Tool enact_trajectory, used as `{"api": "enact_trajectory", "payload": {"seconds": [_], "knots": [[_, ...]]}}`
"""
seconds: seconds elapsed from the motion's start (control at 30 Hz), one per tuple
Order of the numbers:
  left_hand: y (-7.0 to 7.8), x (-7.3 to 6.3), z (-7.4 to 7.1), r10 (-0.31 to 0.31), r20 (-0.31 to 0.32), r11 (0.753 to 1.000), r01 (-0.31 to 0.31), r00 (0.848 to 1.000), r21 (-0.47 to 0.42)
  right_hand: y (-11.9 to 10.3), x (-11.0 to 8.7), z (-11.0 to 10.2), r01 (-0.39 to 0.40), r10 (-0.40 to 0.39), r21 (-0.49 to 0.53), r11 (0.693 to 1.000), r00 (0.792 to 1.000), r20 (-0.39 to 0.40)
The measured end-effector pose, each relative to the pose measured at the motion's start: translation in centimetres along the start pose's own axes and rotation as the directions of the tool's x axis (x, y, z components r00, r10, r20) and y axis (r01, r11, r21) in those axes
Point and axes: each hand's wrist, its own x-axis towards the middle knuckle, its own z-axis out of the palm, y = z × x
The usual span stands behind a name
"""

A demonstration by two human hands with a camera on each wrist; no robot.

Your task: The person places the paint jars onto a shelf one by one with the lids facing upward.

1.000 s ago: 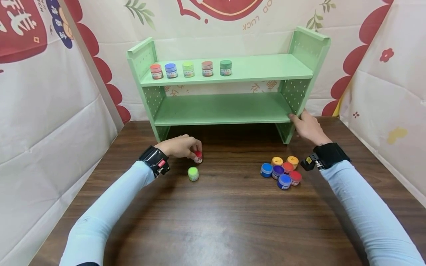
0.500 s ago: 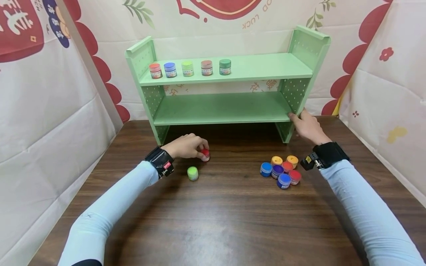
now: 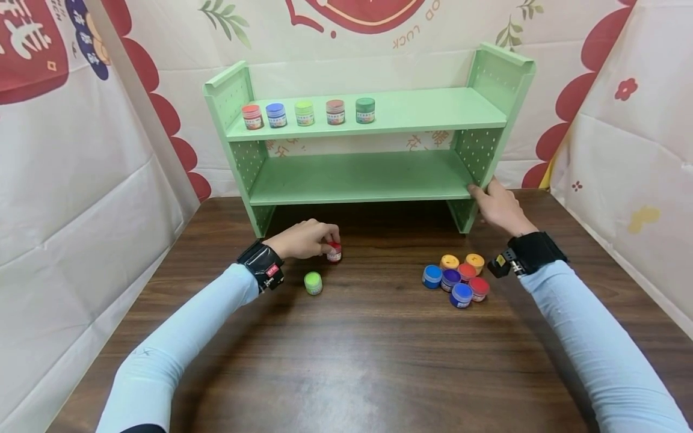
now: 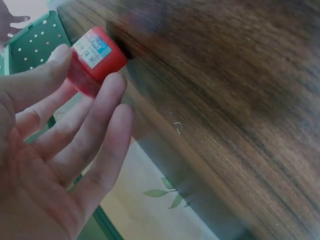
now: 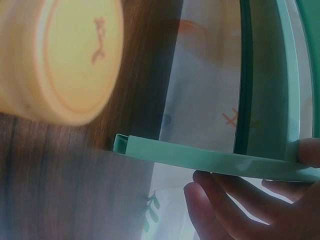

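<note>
So the left arm comes in from the lower left of the head view, bent at the elbow, and the left hand (image 3: 303, 239) is palm-down left of centre, thumb and fingers pinching a red jar (image 3: 335, 255). The right arm slants up from the lower right corner to the right hand (image 3: 500, 207), which is clamped on the side panel (image 3: 491, 144) of the green shelf (image 3: 363, 171), thumb inside, fingers outside. Hands are well apart.

Fingers cover part of the red jar in the head view, and I can't tell if it's touching the table (image 3: 346, 361). The left wrist view shows its label, tilted and too blurry to read. In the right wrist view, a yellow jar (image 5: 82, 60) is cut off by the upper left edge (scribble on its lid, illegible to me).

Texture-wise: dark streaky wood-grain tabletop, smooth green panels dotted with little holes, stubby round jars. A lime jar (image 3: 313, 284) stands just below the left hand.
</note>
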Motion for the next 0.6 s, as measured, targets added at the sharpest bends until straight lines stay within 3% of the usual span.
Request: {"api": "enact_trajectory", "payload": {"seconds": [0.17, 0.43, 0.6], "knots": [[-0.2, 0.0, -0.1, -0.002, 0.027, 0.998, 0.003, 1.0, -0.055, -0.1, 0.0, 0.0, -0.004, 0.004, 0.003, 1.0, 1.0, 0.011], [0.3, 0.1, -0.1, 0.008, 0.044, 0.998, -0.005, 0.999, -0.067, -0.1, 0.1, 0.0, -0.01, 0.01, 0.004, 1.0, 1.0, 0.009], [0.9, 0.4, -0.6, 0.037, 0.017, 0.997, -0.035, 0.999, -0.071, -0.1, 0.0, -0.1, -0.01, 0.009, 0.01, 1.0, 1.0, 0.017]]}}
